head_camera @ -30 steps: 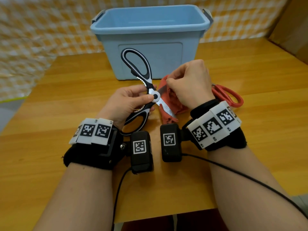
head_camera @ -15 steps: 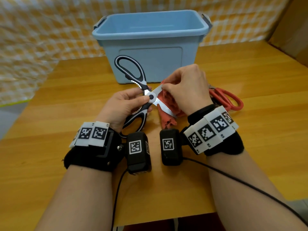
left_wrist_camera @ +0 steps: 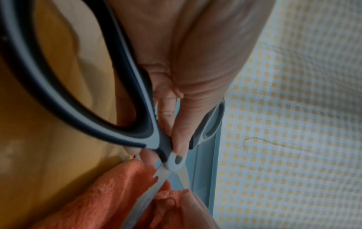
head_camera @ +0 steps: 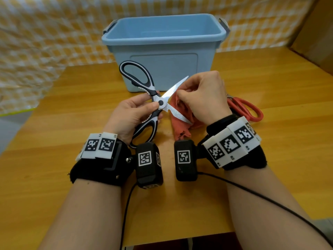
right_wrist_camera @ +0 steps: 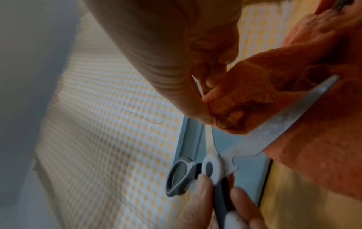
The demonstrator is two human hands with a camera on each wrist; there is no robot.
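My left hand [head_camera: 142, 109] grips black-and-white kitchen scissors [head_camera: 158, 102] at the pivot, thumb on top, blades spread wide apart. One blade points up towards the bin, the other lies across an orange-red cloth [head_camera: 180, 123]. My right hand [head_camera: 201, 98] pinches a fold of that cloth against the upper blade. The left wrist view shows the scissors [left_wrist_camera: 172, 161] and the cloth [left_wrist_camera: 109, 198] just below the pivot. In the right wrist view the cloth [right_wrist_camera: 284, 86] is bunched under my fingers [right_wrist_camera: 211, 74] between the two blades of the scissors [right_wrist_camera: 213, 167].
A light blue plastic bin [head_camera: 164, 51] stands open behind the hands on the wooden table [head_camera: 270, 159]. Red-handled scissors [head_camera: 246, 109] lie to the right of my right wrist. A yellow checked cloth hangs behind the table.
The scissor blades have opened wider, the upper blade now pointing up past my right fingers. Both hands have shifted slightly.
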